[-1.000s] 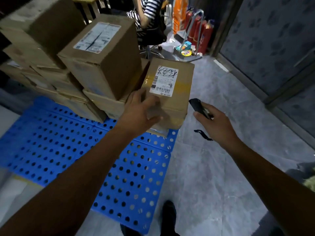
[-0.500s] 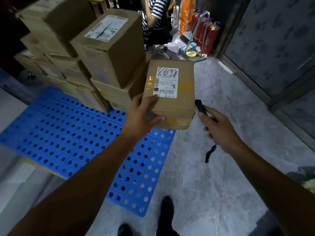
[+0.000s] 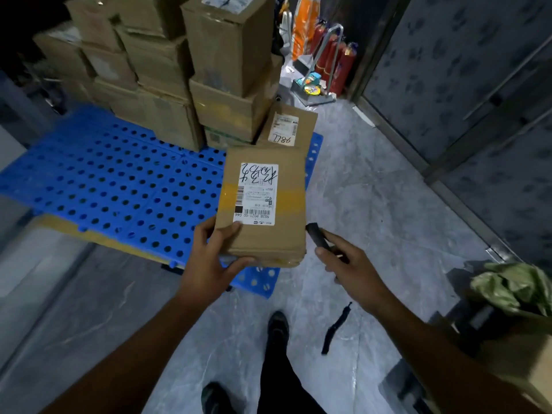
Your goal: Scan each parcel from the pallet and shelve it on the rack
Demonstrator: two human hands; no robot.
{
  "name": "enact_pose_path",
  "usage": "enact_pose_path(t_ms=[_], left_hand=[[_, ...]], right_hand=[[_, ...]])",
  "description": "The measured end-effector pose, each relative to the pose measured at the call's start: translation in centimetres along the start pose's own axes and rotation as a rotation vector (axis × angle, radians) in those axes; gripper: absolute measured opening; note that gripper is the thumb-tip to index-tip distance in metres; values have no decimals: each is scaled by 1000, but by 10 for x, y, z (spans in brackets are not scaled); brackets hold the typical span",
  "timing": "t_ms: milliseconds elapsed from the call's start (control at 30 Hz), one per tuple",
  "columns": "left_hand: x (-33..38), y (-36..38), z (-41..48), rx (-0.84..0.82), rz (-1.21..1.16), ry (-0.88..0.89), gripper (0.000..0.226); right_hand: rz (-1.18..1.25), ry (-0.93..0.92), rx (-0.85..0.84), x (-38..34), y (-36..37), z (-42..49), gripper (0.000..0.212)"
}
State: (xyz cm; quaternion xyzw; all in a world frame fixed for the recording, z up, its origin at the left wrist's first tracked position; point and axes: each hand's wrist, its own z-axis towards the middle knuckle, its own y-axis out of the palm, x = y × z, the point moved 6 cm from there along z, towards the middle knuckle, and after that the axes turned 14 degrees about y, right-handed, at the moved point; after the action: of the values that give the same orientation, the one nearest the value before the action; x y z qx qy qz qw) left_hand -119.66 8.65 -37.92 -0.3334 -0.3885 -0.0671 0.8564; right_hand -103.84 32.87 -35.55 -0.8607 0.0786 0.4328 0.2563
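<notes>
Scanning step, I judge: left hand (image 3: 213,261) pinches the parcel (image 3: 286,234) at its near edge; right hand (image 3: 352,264) wraps its fingers round the scanner (image 3: 317,238); next, aim it at the label (image 3: 258,194).

The parcel (image 3: 268,237) was matt brown cardboard, creased at its near edge, crossed by a band of shiny yellowish tape (image 3: 291,194) and bearing a smooth white paper label (image 3: 257,192). At nine o'clock the pallet (image 3: 104,186) was blue moulded plastic (perforated, faintly glossy). The stacked boxes (image 3: 167,70) at eleven o'clock were dull, scuffed cardboard. The floor (image 3: 373,204) at three o'clock looked like polished grey stone. The scanner (image 3: 318,239) was matt black plastic.
</notes>
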Motion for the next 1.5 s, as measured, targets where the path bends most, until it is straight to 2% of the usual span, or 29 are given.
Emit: enact_pose_path(t_ms=[167,300,433,567,733,867,1100,1167,1233,1333,1400,1500], left_hand=[[-31,-15,-60,0,77,-100,72],[-40,-12,-73,-37,114,-116,73],[-39,-10,-65,-66,69,-158,74],[-43,-10,-61,-122,51,-206,76],[-46,-10,-55,-126,41,-210,73],[-45,-8,-52,-103,72,-218,74],[-58,-6,-52,-95,52,-323,73],[-60,-12,-50,-46,59,-341,70],[-62,-22,-49,17,81,-336,68],[-64,-39,-54,100,91,-337,68],[-68,-49,-64,154,96,-405,68],[-71,-76,-92,272,131,-517,69]], right_hand=[[-90,-15,-14,0,45,-20,43],[-208,-34,-48,-15,62,-24,51],[-626,-114,34,-45,60,-21,62],[-1024,-213,51,-82,58,-19,63],[-1355,-388,53,-110,58,-13,62],[-1481,-464,33,-113,55,-3,59],[-1441,-594,77,-116,45,28,62],[-1355,-510,43,-108,38,48,64],[-1173,-350,-7,-94,33,71,66],[-944,-195,-146,-74,52,101,68],[-844,-169,-268,-67,83,113,68],[-748,-219,-355,-70,138,117,67]])
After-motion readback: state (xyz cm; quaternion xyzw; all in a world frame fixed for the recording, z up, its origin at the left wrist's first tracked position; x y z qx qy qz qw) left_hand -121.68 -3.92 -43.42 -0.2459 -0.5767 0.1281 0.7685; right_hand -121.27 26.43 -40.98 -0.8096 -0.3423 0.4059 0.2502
